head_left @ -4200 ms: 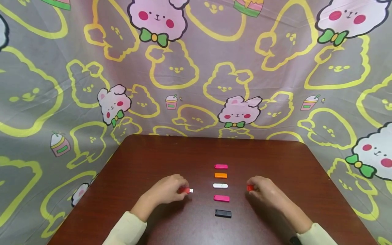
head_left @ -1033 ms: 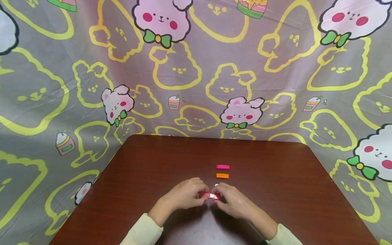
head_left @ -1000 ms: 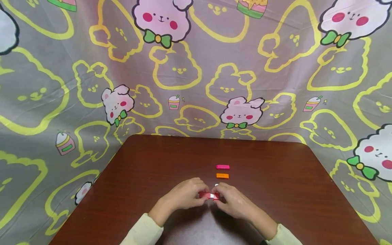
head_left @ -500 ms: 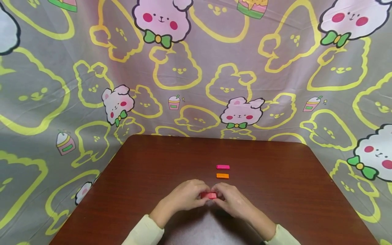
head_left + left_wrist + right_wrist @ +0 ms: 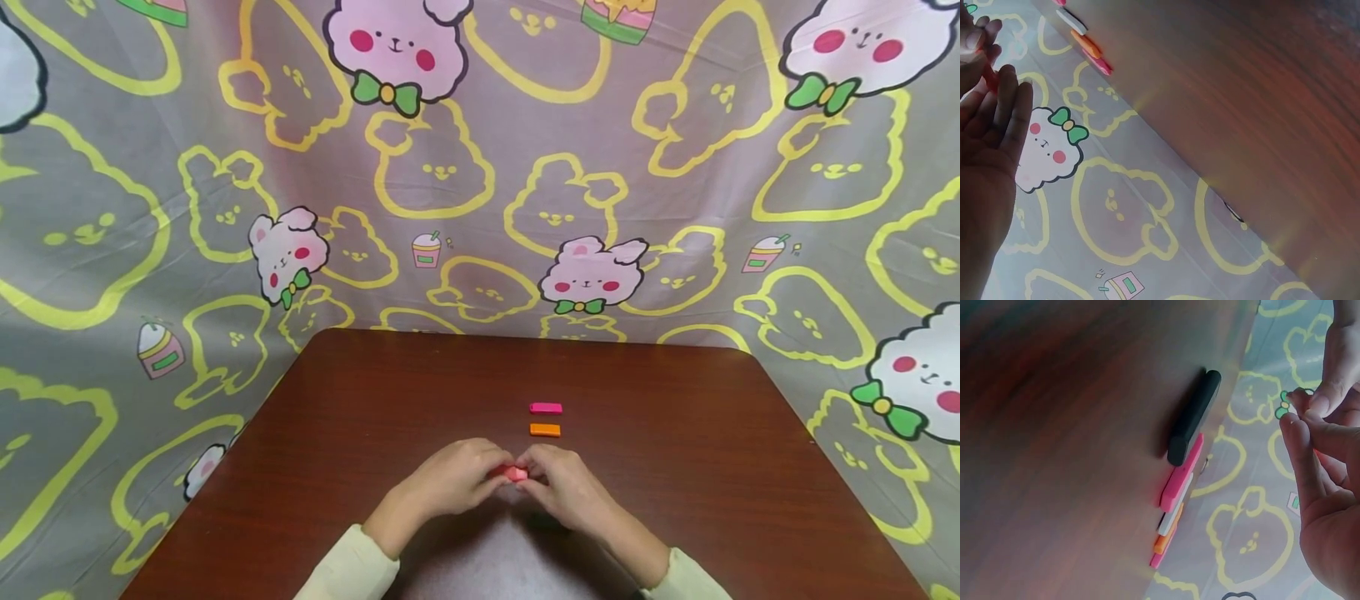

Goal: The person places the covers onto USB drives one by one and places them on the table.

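Note:
Both hands meet over the middle of the table in the head view, around a small red USB flash drive (image 5: pixel 515 473). The left hand (image 5: pixel 459 477) pinches its left part between thumb and fingers, and the right hand (image 5: pixel 564 486) pinches the right end, where the red cap sits. No metal plug shows now. Fingers hide most of the drive; a strip of red shows between them in the left wrist view. Below the hands in the right wrist view lie a black flash drive (image 5: pixel 1194 419), a pink one (image 5: pixel 1181 478) and a white one (image 5: pixel 1175 507).
Farther back in the same row are an orange flash drive (image 5: pixel 545 431) and another pink flash drive (image 5: pixel 546 408). The brown wooden table (image 5: pixel 390 383) has a patterned cloth (image 5: pixel 480 167) hanging behind it and at its sides.
The hands, earlier apart with the bare-plugged drive in the left and its red cap in the right, have come together. The white-looking plug has gone from sight between them, and the drive has tilted slightly.

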